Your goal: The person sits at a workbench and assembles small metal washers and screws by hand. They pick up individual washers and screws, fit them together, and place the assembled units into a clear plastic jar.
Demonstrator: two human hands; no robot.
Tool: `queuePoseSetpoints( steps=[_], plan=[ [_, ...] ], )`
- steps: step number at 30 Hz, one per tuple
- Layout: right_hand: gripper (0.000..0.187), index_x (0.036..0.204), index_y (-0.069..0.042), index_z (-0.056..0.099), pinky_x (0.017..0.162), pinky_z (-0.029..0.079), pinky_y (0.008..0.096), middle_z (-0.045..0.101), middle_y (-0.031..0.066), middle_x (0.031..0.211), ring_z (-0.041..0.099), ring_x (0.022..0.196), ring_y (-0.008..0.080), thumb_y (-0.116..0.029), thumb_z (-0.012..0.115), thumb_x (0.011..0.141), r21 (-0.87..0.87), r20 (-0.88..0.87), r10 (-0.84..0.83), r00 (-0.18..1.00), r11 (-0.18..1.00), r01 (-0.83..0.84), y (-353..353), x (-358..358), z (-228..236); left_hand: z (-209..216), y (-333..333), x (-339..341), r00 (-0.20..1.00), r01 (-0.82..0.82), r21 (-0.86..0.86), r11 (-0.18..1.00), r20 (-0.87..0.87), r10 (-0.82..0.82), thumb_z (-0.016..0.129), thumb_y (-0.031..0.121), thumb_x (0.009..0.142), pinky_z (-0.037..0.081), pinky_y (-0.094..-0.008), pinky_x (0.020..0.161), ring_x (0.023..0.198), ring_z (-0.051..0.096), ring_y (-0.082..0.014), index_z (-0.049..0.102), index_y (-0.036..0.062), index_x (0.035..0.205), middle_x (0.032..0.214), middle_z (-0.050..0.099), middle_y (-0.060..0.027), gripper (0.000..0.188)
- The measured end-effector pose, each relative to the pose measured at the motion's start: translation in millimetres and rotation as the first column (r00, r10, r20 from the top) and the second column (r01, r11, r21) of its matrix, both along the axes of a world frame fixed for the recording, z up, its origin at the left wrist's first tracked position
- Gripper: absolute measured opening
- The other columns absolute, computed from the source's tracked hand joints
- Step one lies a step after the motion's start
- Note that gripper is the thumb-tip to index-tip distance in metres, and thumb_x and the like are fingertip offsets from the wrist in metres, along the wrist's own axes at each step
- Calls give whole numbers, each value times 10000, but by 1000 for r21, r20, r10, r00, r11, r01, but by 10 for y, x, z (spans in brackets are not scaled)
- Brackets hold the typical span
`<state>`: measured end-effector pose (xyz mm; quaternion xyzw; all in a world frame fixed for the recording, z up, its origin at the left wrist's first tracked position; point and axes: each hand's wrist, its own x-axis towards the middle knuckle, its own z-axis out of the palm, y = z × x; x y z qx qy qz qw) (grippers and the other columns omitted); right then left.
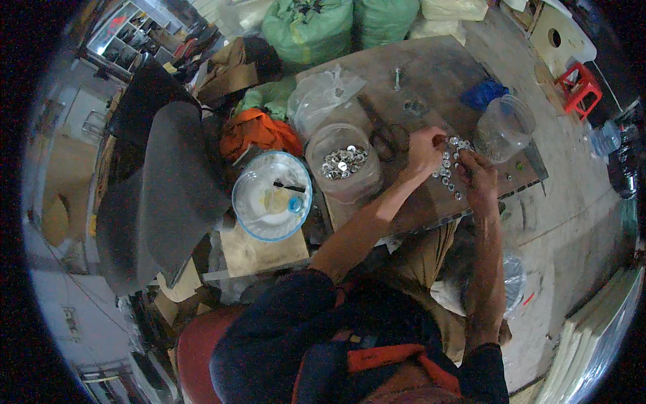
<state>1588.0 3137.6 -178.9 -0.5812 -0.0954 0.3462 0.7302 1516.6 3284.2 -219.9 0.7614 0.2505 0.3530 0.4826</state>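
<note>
On the brown table, several small shiny round metal pieces [446, 174] lie in a loose cluster between my hands. My left hand [425, 152] is at the cluster's left side, its fingers closed together at the far end; what they hold is too small to make out. From the right, my right hand [480, 178] reaches in with curled, closed fingers touching the edge of the cluster, their tips partly hidden. A clear plastic jar [367, 185] of similar silver pieces stands left of my left forearm. Beyond my right hand is another clear jar [515, 124], with small contents at its bottom.
Dark scissors [385, 140] lie beside the left jar. A blue-rimmed white bowl [250, 215] holds a black brush and blue cap. Also about are a bolt [397, 79], a blue bag [483, 94], an orange cloth [259, 132], green sacks [308, 32] and a red stool [580, 89].
</note>
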Motion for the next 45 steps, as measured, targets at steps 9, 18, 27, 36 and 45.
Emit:
queuePoseSetpoints(
  steps=[9, 18, 27, 36, 45],
  plan=[
    [157, 972, 16, 657, 571, 419, 225, 645, 26, 821, 540, 659, 79, -109, 678, 879, -91, 171, 82, 982, 994, -67, 149, -319, 107, 242, -186, -610, 945, 233, -721, 653, 326, 24, 696, 26, 852, 503, -268, 785, 881, 632, -137, 700, 24, 984, 969, 692, -39, 132],
    [107, 947, -1, 669, 583, 437, 225, 653, 22, 805, 553, 664, 87, -89, 666, 886, -32, 149, 102, 984, 995, -99, 116, -456, 195, 396, -213, -676, 975, 157, -641, 751, 224, -13, 700, 37, 852, 518, -279, 725, 796, 633, -135, 721, -9, 972, 925, 704, -52, 130],
    [106, 957, -9, 667, 589, 435, 220, 658, 20, 830, 558, 688, 85, -81, 673, 879, 22, 166, 79, 983, 996, -84, 187, -538, 200, 460, -212, -720, 980, 121, -702, 702, 198, 28, 707, 42, 846, 501, -273, 731, 785, 623, -127, 731, -8, 931, 876, 707, -44, 101],
    [175, 1038, 13, 653, 580, 476, 266, 665, 31, 814, 582, 666, 108, -75, 650, 887, -103, 370, 64, 927, 994, -28, 232, -504, 46, 438, -263, -722, 977, 134, -704, 698, 212, 26, 706, 92, 860, 482, -268, 685, 769, 622, -121, 726, 9, 951, 872, 705, -38, 125],
    [140, 954, 7, 687, 646, 533, 325, 714, 122, 822, 682, 720, 168, -75, 692, 840, -188, 758, 106, 643, 980, 59, 360, -425, 195, 498, -234, -749, 966, 194, -817, 542, 257, 41, 627, 266, 943, 479, -288, 644, 776, 626, -128, 709, 62, 951, 892, 695, -30, 220]
  ],
)
